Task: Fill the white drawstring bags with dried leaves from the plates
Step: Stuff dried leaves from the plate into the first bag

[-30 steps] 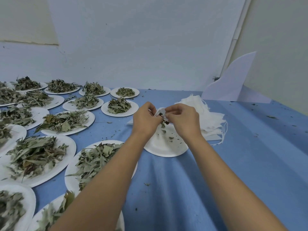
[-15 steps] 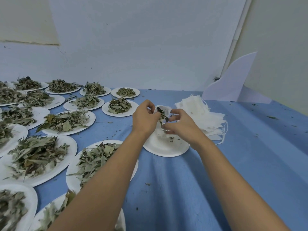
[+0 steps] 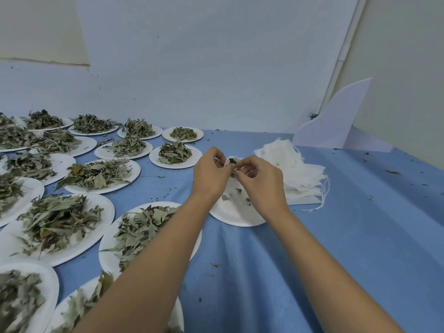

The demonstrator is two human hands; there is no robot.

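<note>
Both hands were clenched on the small white cloth drawstring bag (image 3: 236,159), held above the nearly bare white paper plate (image 3: 235,213). The left hand (image 3: 211,176) pinched its rim, and the right hand (image 3: 262,186) pinched at the mouth, where dark dried leaves (image 3: 232,161) showed. The brittle leaves could likely crumble under the fingertips or miss the narrow opening, scattering onto the plate or the crumb-flecked blue cloth tabletop (image 3: 264,272). A loosened pinch might let the mouth fold shut. The bag's body and drawstring were hidden behind the fingers, so its fullness could not be judged, nor whether the right fingertips held leaf or cloth.
</note>
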